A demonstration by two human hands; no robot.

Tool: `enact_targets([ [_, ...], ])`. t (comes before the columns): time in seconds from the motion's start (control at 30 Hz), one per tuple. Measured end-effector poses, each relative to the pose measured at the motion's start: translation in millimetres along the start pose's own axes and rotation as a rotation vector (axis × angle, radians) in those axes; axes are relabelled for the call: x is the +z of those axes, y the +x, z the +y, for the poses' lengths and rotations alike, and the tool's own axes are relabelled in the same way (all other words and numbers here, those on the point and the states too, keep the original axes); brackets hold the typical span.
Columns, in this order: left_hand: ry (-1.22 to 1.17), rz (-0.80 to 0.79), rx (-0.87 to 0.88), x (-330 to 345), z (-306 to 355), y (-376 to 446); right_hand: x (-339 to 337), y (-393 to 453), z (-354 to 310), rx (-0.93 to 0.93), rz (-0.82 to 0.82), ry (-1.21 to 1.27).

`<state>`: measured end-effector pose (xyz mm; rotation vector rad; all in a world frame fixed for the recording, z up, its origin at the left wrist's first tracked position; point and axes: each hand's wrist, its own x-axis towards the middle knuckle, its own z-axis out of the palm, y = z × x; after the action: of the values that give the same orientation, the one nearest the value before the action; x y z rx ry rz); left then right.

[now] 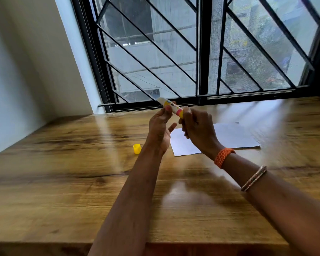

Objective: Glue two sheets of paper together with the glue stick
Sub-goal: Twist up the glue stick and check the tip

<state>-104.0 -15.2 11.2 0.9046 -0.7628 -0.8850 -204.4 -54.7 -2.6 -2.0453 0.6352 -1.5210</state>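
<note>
While both hands pinch the light, rigid glue stick, the paper looks flimsy; hold its edge.

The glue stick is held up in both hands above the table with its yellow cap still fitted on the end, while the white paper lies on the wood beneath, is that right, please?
Not quite: the yellow cap is off and lies on the table, left of the white paper. The head view shows it. The rest holds: the left hand and right hand hold the glue stick up above the table.
</note>
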Motion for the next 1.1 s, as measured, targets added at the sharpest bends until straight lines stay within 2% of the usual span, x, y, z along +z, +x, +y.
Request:
enact_targets([
  [0.07,-0.005,0.048,0.007,-1.5,-0.1,0.2,-1.8,-1.2,0.6,-0.162,0.012,-0.256],
  [0.2,-0.023,0.129,0.027,0.5,2.3,-5.1,-1.6,-2.0,-5.3,-0.339,0.031,-0.442],
  [0.7,-0.026,0.194,0.034,0.5,5.7,-6.1,-0.7,-1.2,-8.6,-0.351,0.18,-0.571],
  [0.8,-0.032,0.144,0.024,-1.4,7.8,-6.4,-2.2,-1.4,-9.1,-0.272,0.142,-0.508],
  [0.93,-0.038,-0.002,-0.014,-1.8,10.4,-5.9,-2.2,3.1,-7.0,-0.065,0.018,-0.27],
  [1.1,-0.056,-0.067,-0.01,-2.1,12.2,-7.9,1.4,2.2,-9.9,0.024,-0.106,0.057],
])
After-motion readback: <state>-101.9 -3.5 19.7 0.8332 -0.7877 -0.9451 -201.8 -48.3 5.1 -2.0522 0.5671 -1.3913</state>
